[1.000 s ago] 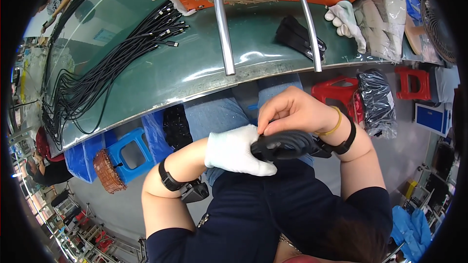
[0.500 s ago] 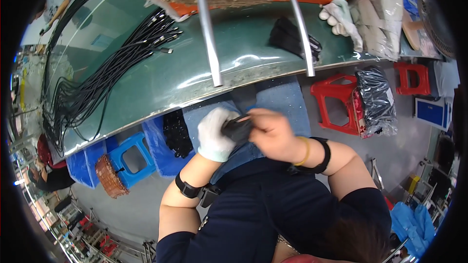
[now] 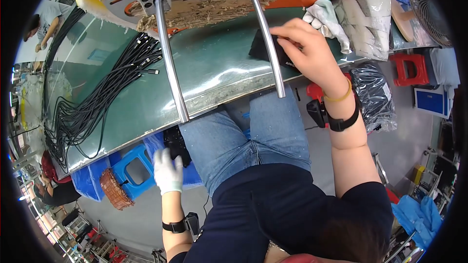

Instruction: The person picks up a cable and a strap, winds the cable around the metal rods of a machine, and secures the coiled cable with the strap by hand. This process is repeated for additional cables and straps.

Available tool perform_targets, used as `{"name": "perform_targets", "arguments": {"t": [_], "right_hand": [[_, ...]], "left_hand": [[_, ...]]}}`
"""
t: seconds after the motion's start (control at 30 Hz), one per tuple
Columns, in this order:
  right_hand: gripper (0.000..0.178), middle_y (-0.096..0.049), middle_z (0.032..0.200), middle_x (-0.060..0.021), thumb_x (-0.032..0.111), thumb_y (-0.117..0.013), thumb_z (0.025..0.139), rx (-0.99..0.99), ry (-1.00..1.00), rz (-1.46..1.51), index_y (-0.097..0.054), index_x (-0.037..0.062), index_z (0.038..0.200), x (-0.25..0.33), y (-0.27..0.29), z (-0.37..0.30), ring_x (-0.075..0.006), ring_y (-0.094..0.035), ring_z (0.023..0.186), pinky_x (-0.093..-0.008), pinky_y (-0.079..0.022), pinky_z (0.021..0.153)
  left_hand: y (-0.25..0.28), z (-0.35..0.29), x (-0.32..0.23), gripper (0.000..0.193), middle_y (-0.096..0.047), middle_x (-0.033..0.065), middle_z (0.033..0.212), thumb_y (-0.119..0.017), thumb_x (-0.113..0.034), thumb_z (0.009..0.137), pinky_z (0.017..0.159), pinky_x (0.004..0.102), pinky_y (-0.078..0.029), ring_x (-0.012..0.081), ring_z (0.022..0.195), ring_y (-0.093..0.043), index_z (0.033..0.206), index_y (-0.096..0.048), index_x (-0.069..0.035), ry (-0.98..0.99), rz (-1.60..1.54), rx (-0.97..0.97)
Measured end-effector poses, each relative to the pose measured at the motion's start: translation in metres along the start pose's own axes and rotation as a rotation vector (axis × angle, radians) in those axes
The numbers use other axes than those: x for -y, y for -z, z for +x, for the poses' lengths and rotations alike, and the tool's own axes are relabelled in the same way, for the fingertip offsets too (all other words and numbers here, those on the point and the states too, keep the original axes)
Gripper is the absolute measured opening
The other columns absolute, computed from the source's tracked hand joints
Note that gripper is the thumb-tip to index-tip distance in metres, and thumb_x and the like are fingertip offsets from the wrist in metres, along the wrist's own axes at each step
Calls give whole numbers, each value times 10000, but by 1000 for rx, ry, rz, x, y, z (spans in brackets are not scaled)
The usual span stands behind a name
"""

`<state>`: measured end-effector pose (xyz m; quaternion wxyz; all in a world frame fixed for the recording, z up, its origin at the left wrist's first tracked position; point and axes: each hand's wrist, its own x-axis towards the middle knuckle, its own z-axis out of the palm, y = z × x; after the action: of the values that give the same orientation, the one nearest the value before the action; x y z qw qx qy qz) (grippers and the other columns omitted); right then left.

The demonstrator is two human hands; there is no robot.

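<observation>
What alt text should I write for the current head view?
The person's bare right-hand grip is near a black item on a green table bearing bundled black cables; the gloved left-hand grip is open beside their lap.

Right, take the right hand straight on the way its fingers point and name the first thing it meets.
The right hand would seem to meet the nearer metal rod first; depth is unclear, so it might pass under or over it.
</observation>
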<state>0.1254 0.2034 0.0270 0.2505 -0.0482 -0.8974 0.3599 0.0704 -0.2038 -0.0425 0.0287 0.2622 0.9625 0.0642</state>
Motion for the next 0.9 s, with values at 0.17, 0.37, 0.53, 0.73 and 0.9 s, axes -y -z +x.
{"name": "perform_targets", "arguments": {"t": [0.17, 0.37, 0.53, 0.73, 0.9], "right_hand": [[171, -561, 846, -95, -23, -585, 746, 101, 188, -126, -613, -8, 915, -15, -16, 13, -203, -548, 712, -282, -446, 638], [124, -558, 882, -104, -47, -603, 717, 23, 47, 57, -579, -21, 835, -26, -15, 2, -207, -555, 782, -276, -446, 702], [108, -587, 918, -113, -64, -595, 745, -239, -60, 182, -553, -12, 829, -31, 12, -10, -191, -567, 840, -288, -448, 769], [210, -570, 974, -206, -106, -461, 791, -691, 259, 362, -500, -11, 974, 15, 56, -30, -274, -544, 893, -371, -441, 816], [235, -556, 909, -180, -65, -460, 800, -590, 217, 603, -525, -25, 1023, 24, 59, -56, -255, -543, 787, -345, -444, 755]], "left_hand": [[47, 62, -114, 297, -583, 143, 961, -662, -113, 667, 741, 378, -471, 307, 822, -582, 940, -576, -31, -787, -429, -95], [36, 152, -205, 434, -514, 168, 1138, -639, -164, 696, 890, 417, -404, 353, 1021, -512, 1088, -528, -12, -820, -470, -260], [24, 163, -219, 473, -475, 138, 1215, -577, -257, 753, 1005, 452, -295, 347, 1159, -426, 1156, -496, -24, -751, -208, -162], [34, 162, -206, 437, -494, 150, 1178, -591, -214, 725, 985, 457, -315, 354, 1128, -446, 1125, -520, -52, -752, -340, -250], [54, 168, -113, 315, -567, 125, 1031, -575, -59, 656, 866, 430, -415, 328, 952, -537, 971, -583, -62, -685, -297, -504]]}}
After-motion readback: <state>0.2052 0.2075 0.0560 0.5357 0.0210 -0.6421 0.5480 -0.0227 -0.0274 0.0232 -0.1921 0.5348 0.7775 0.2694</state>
